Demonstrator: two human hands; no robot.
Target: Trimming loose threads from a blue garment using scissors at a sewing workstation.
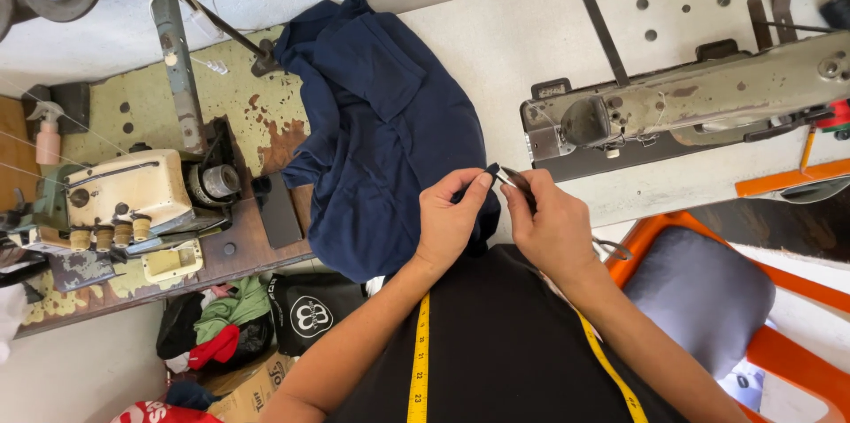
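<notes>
Both hands are up close together over the navy garment [381, 131]. The left hand [450, 218] is pinching a fold of its edge, and the right hand [551, 226] is gripping a small dark tool [513, 180], maybe thread snips, hard to tell from here. The garment is draped across the tabletop [513, 25] between two sewing machines, the grey one [691, 100] and a cream one [133, 197]. Fabric looks soft, light and floppy, so I'd say grab it at the hem.

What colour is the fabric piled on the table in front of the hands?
Dark navy blue, plain with no pattern: the fabric shows best in the head view.
</notes>
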